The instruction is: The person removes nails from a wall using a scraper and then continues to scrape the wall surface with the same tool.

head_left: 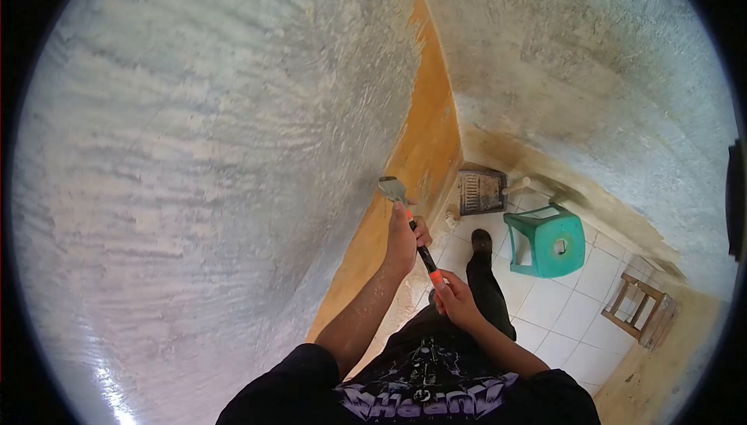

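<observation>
Both my hands are on one long-handled scraper [392, 189] with a black and orange handle. My left hand [404, 240] is wrapped round the handle just below the metal blade. Lower down, my right hand [455, 299] grips the orange end of the handle. The blade is at the edge between the rough grey-white wall surface [194, 152] and the orange-yellow band [416, 145] along the wall's lower part. Whether the blade touches the wall cannot be told.
A green plastic stool [559, 242] stands on the white tiled floor [548, 300]. Behind it, a dirty black tray [482, 191] lies by the wall corner, beside a pale roller-like object [517, 185]. A small wooden stool [640, 310] is at the right wall.
</observation>
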Motion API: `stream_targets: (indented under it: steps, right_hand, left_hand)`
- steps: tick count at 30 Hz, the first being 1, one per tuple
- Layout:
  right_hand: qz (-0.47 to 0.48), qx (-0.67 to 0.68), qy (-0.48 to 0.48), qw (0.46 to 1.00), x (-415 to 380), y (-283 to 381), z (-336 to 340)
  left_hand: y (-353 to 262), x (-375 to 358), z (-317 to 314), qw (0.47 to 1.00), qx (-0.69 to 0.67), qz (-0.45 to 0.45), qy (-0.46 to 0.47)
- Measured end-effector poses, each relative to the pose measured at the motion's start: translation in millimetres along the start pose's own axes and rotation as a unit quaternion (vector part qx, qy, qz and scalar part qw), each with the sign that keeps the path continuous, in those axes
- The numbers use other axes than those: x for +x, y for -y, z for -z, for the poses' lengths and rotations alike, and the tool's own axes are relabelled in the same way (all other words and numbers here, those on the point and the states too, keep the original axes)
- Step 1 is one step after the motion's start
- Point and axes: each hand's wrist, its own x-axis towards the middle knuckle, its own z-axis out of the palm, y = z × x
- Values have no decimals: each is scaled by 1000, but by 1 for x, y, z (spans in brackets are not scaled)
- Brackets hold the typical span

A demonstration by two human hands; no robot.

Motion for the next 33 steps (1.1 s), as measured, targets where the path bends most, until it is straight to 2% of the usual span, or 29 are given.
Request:
stream_targets:
  steps: [7,11,15,18,22,25,28,33]
  right_hand:
    - [-7,-1,27,1000,-19,-34,-31]
    - [-3,14,19,1000,-17,-43,-45]
    - [16,29,-28,999,-10,-53,-54]
    - [-3,22,-55,998,-6,-50,-56]
    - [-19,26,-33,999,-14,-40,-47]
    - [7,-2,-32,999,-9,-39,-46]
    - [12,5,-44,999,2,-34,-41]
    - [-7,17,-25,1000,-8,-28,-41]
  left_hand:
    - [6,-42,42,998,8,-7,-66]
    - [3,-47,58,998,9,-14,-52]
    - [5,-37,58,998,31,-25,-53]
    - [2,-31,48,996,46,-36,-66]
    - [10,-37,43,987,68,-62,-130]
    - [5,-33,44,992,43,-25,-116]
    - [1,-13,34,992,67,-45,-99]
    - [2,-26,35,994,30,-28,-105]
